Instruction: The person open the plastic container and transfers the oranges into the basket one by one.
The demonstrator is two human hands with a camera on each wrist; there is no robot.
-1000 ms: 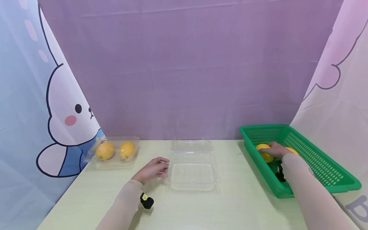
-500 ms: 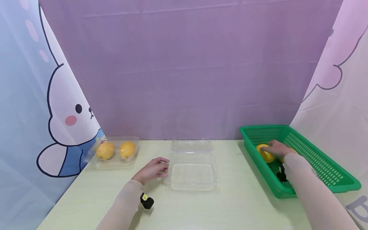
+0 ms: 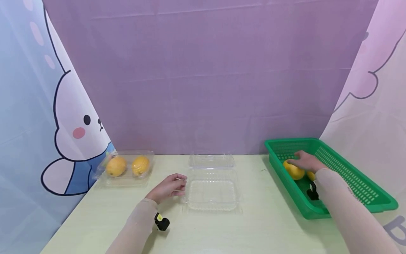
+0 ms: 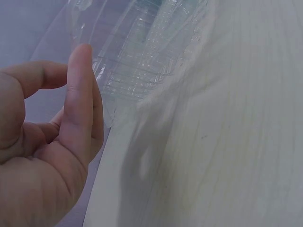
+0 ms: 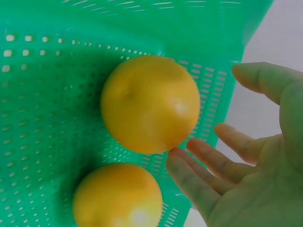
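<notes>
My right hand (image 3: 307, 162) hovers over the green basket (image 3: 377, 201) with fingers spread and nothing held. In the right wrist view its fingertips are right at the edge of a round yellow-orange fruit (image 5: 150, 105); a second such fruit (image 5: 118, 198) lies beside it in the basket. In the head view my forearm and hand partly cover the second one. My left hand (image 3: 168, 188), fingers loosely bent, is at the left edge of a clear plastic clamshell box (image 3: 212, 194) whose lid (image 3: 211, 161) stands open at the back. In the left wrist view the thumb (image 4: 78, 104) overlaps the box's edge.
At the back left sits another clear clamshell (image 3: 127, 181) holding two yellow-orange fruits (image 3: 116, 166). A purple cloth (image 3: 203, 77) hangs behind the pale table (image 3: 203, 233), with printed cloths at both sides.
My right hand has lifted off the fruit in the basket and drawn slightly up and to the right, its fingers opening. The left hand has stayed in place.
</notes>
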